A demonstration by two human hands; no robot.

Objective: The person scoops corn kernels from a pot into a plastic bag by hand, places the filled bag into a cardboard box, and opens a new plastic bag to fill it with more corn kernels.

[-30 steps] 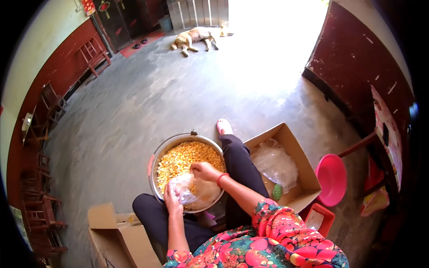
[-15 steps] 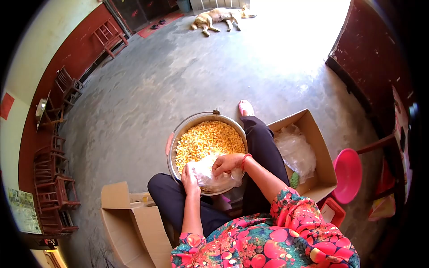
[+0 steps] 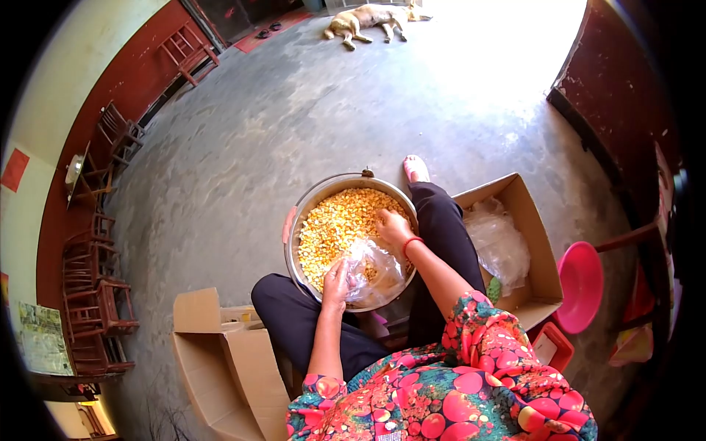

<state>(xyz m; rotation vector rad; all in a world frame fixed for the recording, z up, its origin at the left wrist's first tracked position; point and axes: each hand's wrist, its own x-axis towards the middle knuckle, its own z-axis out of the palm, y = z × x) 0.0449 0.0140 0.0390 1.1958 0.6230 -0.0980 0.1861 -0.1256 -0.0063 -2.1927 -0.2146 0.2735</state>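
Note:
A round metal bucket (image 3: 292,259) with a wire handle stands between my legs, filled high with yellow corn kernels (image 3: 334,220). Over its near side, my left hand (image 3: 336,285) is closed on the edge of a clear plastic bag (image 3: 379,283). The bag is crumpled and hangs above the kernels; a few yellow bits show in or through it. My right hand (image 3: 395,226), with a red band at the wrist, is at the bucket's right side. Its fingers are curled down into the kernels, so the fingertips are partly hidden.
At my right stands a cardboard box (image 3: 540,257) holding clear plastic bags (image 3: 498,246), beside a pink basin (image 3: 581,287) and a red container (image 3: 551,345). An open cardboard box (image 3: 228,367) is at my left. Wooden chairs (image 3: 92,294) line the left wall; a dog (image 3: 371,20) lies ahead.
My right hand has left the bag and moved forward onto the kernels. My left hand still holds the bag, which now looks more opened out. The view has shifted slightly.

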